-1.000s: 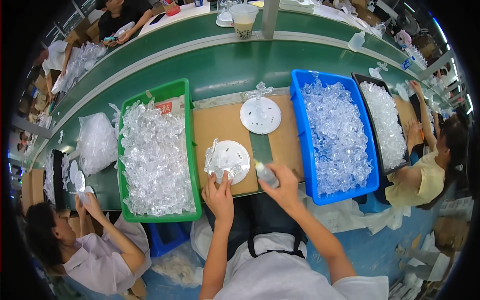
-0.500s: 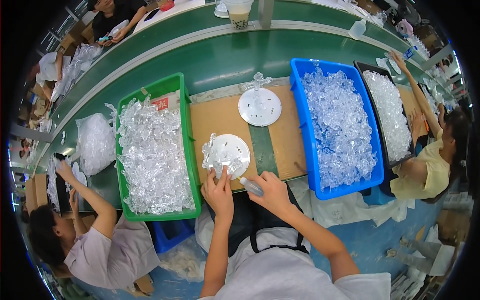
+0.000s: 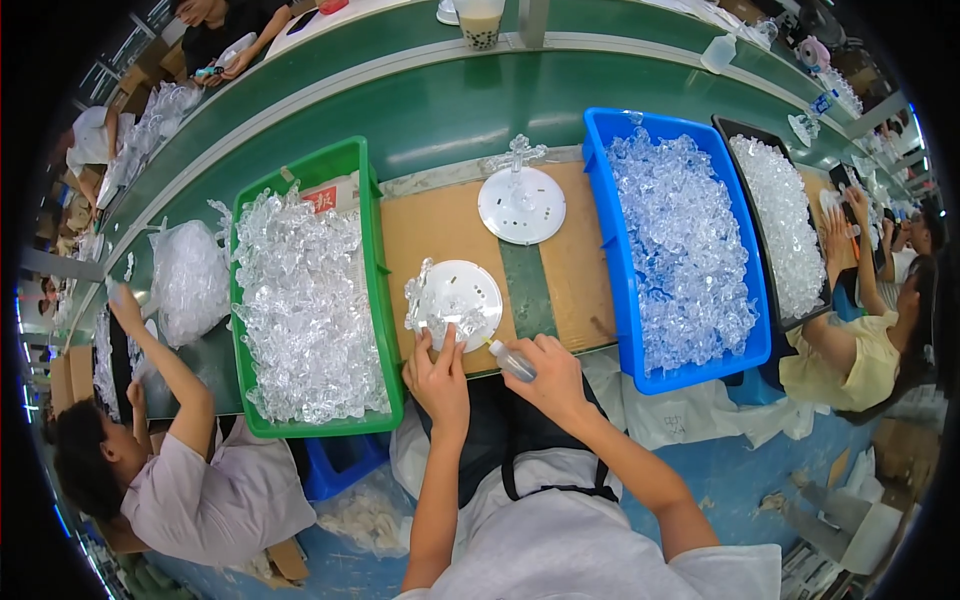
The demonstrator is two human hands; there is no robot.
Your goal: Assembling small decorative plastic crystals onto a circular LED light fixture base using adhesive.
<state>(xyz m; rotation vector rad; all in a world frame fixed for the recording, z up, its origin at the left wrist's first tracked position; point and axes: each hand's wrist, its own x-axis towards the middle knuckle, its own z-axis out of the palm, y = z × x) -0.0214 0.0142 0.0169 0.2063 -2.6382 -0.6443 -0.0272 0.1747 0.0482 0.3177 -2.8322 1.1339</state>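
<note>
A round white disc (image 3: 462, 290) with small dark slots lies at the near edge of the cardboard-covered bench, clear plastic branching pieces along its left and near sides. My left hand (image 3: 438, 382) grips its near rim, fingertips against the disc and the clear plastic; the thumb's hold is partly hidden. In my right hand (image 3: 552, 380) is a small squeeze bottle (image 3: 514, 362) with a thin nozzle, tilted so that the tip points at the disc's lower right edge. Farther back, a second white disc (image 3: 522, 212) carries a clear branched plastic piece standing on it.
A green bin (image 3: 376, 300) of clear plastic parts stands left, a blue bin (image 3: 622, 300) of similar parts right. Beyond the blue bin is a black tray (image 3: 722, 130). A drink cup (image 3: 480, 22) stands on the far ledge. Co-workers sit on both sides.
The bottle in my right hand has shifted slightly right, its nozzle a little away from the disc's near edge. My left hand stays at the rim. The right-hand co-worker's outstretched arm has drawn back.
</note>
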